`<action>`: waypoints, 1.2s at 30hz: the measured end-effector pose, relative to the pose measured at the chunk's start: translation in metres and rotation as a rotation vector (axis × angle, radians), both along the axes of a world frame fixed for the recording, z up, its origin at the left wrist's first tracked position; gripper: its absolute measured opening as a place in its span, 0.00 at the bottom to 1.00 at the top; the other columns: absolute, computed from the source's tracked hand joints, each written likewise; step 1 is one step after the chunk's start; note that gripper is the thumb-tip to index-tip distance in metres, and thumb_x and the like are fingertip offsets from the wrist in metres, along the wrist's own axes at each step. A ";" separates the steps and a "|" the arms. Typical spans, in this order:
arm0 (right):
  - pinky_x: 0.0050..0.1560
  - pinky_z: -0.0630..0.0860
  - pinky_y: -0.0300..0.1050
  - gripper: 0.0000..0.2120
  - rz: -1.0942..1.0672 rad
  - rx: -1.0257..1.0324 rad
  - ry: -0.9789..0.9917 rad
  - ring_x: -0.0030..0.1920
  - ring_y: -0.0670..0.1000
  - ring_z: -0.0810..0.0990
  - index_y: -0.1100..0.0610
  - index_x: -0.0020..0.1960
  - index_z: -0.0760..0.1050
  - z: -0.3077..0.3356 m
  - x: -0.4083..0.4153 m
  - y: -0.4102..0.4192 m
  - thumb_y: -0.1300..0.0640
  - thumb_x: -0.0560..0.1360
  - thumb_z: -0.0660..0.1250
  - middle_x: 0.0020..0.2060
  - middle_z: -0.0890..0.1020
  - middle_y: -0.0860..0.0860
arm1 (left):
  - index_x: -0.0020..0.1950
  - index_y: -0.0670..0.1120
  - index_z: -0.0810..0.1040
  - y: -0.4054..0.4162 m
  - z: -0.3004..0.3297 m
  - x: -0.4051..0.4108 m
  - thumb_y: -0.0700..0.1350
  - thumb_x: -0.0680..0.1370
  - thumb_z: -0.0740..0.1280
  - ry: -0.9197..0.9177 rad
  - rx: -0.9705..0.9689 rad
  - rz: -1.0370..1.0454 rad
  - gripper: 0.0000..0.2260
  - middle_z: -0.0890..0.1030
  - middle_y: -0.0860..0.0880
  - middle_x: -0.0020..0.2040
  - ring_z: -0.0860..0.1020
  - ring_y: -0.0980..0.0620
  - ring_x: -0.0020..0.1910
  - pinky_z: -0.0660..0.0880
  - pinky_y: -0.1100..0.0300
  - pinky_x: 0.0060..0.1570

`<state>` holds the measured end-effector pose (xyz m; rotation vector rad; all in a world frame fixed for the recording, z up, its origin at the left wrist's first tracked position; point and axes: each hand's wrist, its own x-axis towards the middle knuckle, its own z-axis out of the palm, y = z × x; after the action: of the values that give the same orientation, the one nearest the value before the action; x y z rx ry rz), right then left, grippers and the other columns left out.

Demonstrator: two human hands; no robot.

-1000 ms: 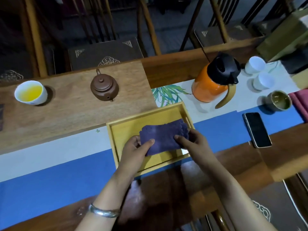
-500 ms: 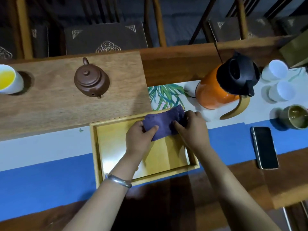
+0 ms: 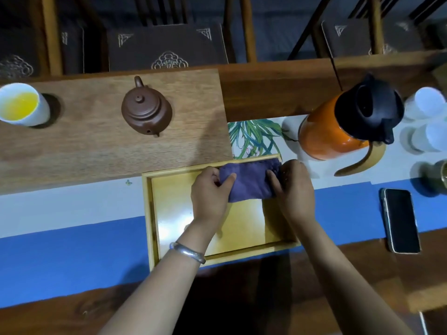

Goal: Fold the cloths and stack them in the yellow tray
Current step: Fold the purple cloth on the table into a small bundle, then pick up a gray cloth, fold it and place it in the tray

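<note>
At the far left a white cup (image 3: 20,103) of yellow liquid stands on a pale wooden board (image 3: 96,151), and further along the same board sits a brown clay teapot (image 3: 146,111), lid on, spout turned toward the near side. Below the board a runner (image 3: 60,247) of grey and blue crosses the dark table (image 3: 266,90).

The yellow tray (image 3: 151,213) lies on that runner, its far left corner close against the board's edge. A silver bangle (image 3: 189,252) circles the left wrist. The left hand (image 3: 209,192) reaches into the tray and pinches the left end of a folded purple cloth (image 3: 249,181), thumb on top and fingers curled beneath. The cloth sits in the tray's far right corner, along the far rim, apparently resting on the tray floor, though the hands hide its ends. The right hand (image 3: 292,187) grips the cloth's right end, thumb laid over the top, the other fingers tucked round the end by the tray's right wall.

Beyond the tray the runner shows a print of green leaves (image 3: 254,136). To the right stands an orange flask (image 3: 333,126) with a black top and a curved yellow handle. Past it are two white cups (image 3: 428,103), blurred near the frame edge, and part of a greenish bowl (image 3: 441,175). A black phone (image 3: 400,220) lies face up on the blue band, well apart from the tray.
</note>
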<state>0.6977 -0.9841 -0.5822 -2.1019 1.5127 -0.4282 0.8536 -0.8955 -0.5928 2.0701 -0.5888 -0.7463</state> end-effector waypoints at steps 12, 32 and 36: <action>0.39 0.69 0.46 0.10 0.126 -0.112 0.095 0.45 0.55 0.73 0.58 0.51 0.70 0.026 -0.001 0.018 0.53 0.76 0.65 0.48 0.73 0.56 | 0.45 0.48 0.78 0.044 0.017 0.036 0.48 0.72 0.72 0.079 0.088 -0.196 0.06 0.80 0.55 0.37 0.77 0.60 0.38 0.70 0.73 0.36; 0.50 0.71 0.47 0.15 0.884 -0.217 0.167 0.58 0.55 0.74 0.55 0.60 0.71 0.133 0.212 0.249 0.49 0.77 0.62 0.54 0.75 0.52 | 0.54 0.48 0.73 0.377 0.144 0.198 0.54 0.75 0.66 -0.409 0.340 -0.053 0.12 0.77 0.52 0.52 0.77 0.50 0.51 0.69 0.59 0.42; 0.50 0.72 0.47 0.16 1.025 -0.264 0.104 0.57 0.55 0.74 0.56 0.60 0.70 0.152 0.263 0.324 0.47 0.78 0.61 0.54 0.75 0.52 | 0.48 0.48 0.71 0.469 0.161 0.218 0.54 0.75 0.66 -0.441 0.355 0.039 0.11 0.76 0.51 0.47 0.78 0.48 0.50 0.67 0.58 0.39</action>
<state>0.9611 -0.6598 -0.4304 -2.7800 0.2684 -0.1216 1.0716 -0.4267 -0.4315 2.5967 -0.6896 -0.3865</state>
